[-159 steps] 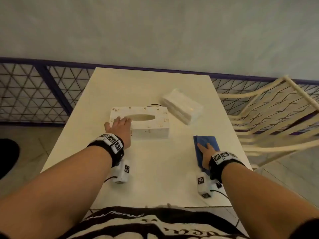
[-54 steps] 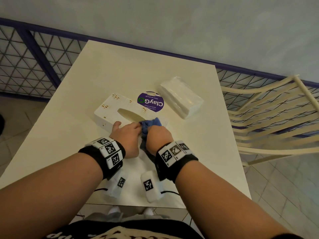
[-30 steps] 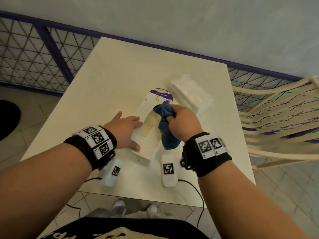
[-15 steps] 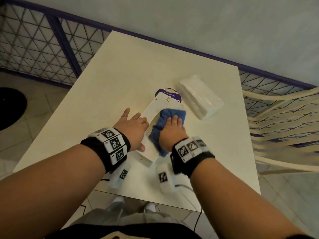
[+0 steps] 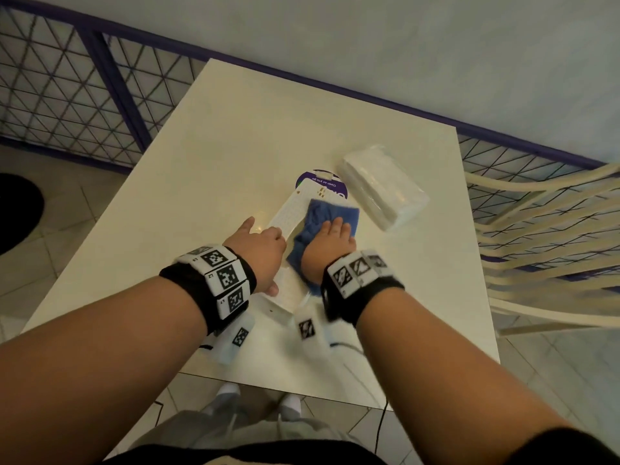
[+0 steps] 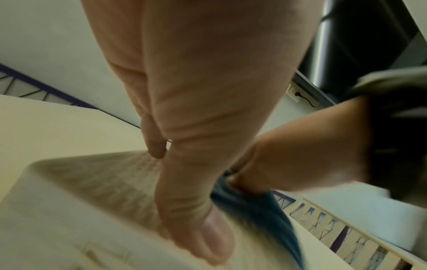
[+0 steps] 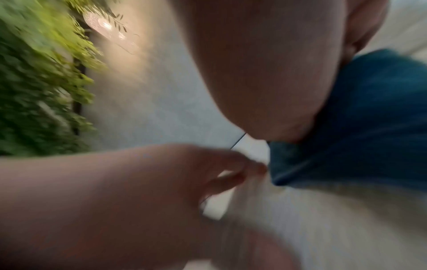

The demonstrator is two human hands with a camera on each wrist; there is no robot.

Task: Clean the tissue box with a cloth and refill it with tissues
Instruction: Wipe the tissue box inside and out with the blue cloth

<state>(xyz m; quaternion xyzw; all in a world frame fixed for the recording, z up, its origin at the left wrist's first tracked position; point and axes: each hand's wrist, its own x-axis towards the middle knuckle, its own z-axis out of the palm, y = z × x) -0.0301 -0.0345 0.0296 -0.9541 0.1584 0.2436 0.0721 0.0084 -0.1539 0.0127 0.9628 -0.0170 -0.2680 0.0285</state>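
Note:
The white tissue box (image 5: 288, 218) lies lengthwise on the table, its far end over a purple round sticker (image 5: 313, 177). My left hand (image 5: 261, 250) grips its left edge, thumb on the upper face (image 6: 196, 230). A blue cloth (image 5: 320, 214) is spread over the box's right part. My right hand (image 5: 330, 241) presses flat on the blue cloth with straight fingers. In the blurred right wrist view the cloth (image 7: 369, 118) lies under my palm on the box (image 7: 323, 219). A wrapped pack of white tissues (image 5: 382, 186) lies to the right, apart from the box.
The cream table (image 5: 235, 139) has bare surface to the left and far side. A cream slatted chair (image 5: 550, 229) stands close on the right. A purple-framed mesh fence (image 5: 67, 88) runs behind, under a pale wall.
My right hand picked up the cloth and brought it onto the box, which my left hand turned lengthwise. In the last half second the cloth slid a little toward the far end.

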